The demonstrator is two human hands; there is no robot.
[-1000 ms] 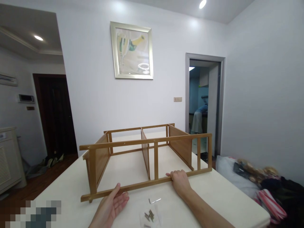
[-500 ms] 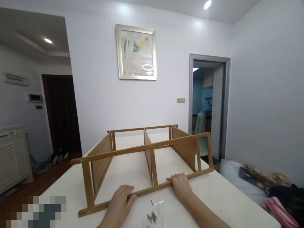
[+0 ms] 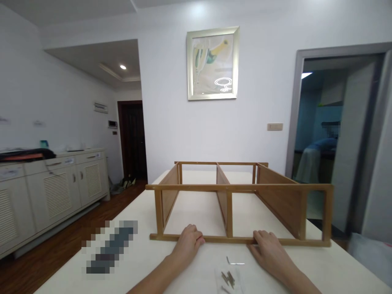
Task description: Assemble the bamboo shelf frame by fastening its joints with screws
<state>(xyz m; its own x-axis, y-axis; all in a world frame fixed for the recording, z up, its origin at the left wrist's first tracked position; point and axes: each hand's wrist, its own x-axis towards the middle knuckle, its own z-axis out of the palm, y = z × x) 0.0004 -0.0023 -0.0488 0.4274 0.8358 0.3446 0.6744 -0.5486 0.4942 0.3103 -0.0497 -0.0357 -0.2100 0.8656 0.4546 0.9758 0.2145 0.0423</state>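
Gripping wooden frame [image 3: 229, 214]: my left hand [image 3: 189, 240], my right hand [image 3: 270, 247], both pinching its near lower rail [image 3: 217, 239], apparently for steadiness.

No legible text. Pale labels [image 3: 69, 161] on drawer fronts [image 3: 39, 167] of white cabinet [image 3: 57, 190], left of frame: too blurred to read. Faint patches [image 3: 39, 123] on wall [image 3: 67, 87] above cabinet, far left: likewise unreadable.

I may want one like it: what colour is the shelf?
The shelf is warm brown; the head view shows it best.
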